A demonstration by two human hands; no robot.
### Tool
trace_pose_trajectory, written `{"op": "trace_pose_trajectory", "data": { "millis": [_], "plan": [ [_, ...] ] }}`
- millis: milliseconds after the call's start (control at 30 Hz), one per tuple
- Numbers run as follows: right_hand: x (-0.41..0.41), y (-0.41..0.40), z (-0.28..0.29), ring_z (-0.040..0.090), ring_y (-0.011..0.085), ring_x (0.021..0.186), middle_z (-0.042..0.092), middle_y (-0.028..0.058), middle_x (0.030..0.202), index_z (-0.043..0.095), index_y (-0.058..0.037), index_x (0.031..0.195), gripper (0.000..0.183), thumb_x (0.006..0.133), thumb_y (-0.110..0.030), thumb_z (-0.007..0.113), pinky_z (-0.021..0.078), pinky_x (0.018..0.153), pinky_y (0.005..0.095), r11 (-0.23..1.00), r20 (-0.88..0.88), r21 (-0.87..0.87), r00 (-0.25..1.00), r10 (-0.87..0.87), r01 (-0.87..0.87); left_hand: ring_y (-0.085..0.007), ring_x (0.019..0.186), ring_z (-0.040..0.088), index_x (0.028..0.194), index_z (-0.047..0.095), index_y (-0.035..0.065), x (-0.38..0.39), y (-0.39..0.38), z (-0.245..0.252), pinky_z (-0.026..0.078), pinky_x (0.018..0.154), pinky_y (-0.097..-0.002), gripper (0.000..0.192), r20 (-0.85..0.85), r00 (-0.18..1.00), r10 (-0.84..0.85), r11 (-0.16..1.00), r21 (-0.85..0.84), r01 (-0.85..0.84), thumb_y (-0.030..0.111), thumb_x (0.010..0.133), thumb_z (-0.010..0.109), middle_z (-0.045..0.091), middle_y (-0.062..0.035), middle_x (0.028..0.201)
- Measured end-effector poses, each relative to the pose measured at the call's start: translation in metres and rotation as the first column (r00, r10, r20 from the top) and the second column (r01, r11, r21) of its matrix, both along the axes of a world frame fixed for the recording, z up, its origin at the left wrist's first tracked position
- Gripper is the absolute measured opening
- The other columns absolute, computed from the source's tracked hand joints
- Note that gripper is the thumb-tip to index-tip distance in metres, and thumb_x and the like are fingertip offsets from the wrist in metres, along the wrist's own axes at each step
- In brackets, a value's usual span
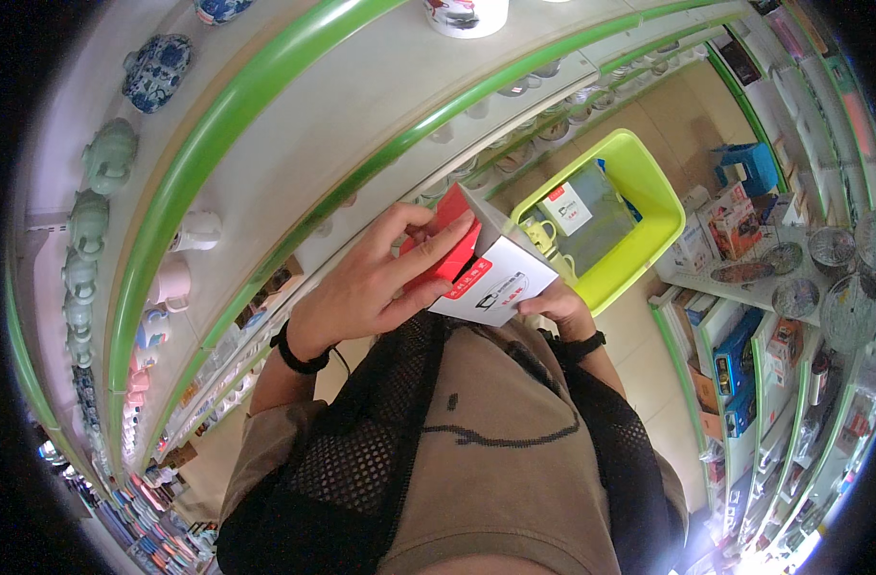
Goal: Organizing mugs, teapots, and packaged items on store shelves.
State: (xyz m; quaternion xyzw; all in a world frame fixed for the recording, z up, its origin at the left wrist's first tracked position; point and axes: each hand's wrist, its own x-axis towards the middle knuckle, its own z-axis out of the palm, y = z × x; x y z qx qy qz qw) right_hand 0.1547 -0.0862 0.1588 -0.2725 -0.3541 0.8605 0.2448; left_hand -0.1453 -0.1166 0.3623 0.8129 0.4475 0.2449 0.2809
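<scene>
A white and red cardboard box [497, 282], printed with a cup drawing and some writing, is between my hands in front of my chest. My left hand [380, 277] has its fingers on the red flap at the box's end, where a dark gap shows. Gripping the far lower side of the box is my right hand [558, 305], partly hidden behind it. Beyond the box stands a yellow-green plastic basket [642, 244]. Inside it lie a similar small white box [568, 208] and yellow mugs [540, 233]. What the held box contains is hidden.
Green-edged white shelves [301, 93] curve along the left, bearing celadon teapots [111, 156], a blue-and-white pot [157, 72] and a pink mug [170, 284]. To the right, other shelves hold glass bowls [795, 296] and boxed goods [736, 223]. Tiled floor [639, 345] lies between.
</scene>
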Motion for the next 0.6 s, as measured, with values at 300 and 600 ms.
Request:
{"op": "trace_pose_trajectory", "data": {
  "millis": [300,600],
  "plan": [
    [-0.007,0.003,0.004,0.043,0.0284,0.141,0.045,0.0135,0.154,0.021,-0.0068,0.160,0.125,0.060,-0.010,0.095,0.0321,0.119,0.0445,0.999,-0.014,0.008,0.999,0.036,-0.036,-0.0274,0.105,0.056,0.146,0.053,0.0082,0.004,-0.007,-0.001,0.049,0.091,-0.0385,0.064,0.018,0.998,0.052,0.997,0.059,-0.053,0.017,0.087,0.074,0.050,-0.0136,0.117],
    [-0.024,0.008,0.024,0.034,0.0254,0.147,0.039,0.0087,0.158,0.016,-0.0084,0.162,0.130,0.059,-0.017,0.096,0.0243,0.122,0.0420,0.989,-0.032,0.011,0.988,0.151,-0.150,-0.0312,0.095,0.059,0.099,0.059,0.0058,0.007,0.021,0.028,0.050,0.084,-0.0408,0.027,-0.154,0.986,0.064,0.982,0.187,-0.034,0.020,0.083,0.077,0.051,-0.0125,0.105]
  ]
}}
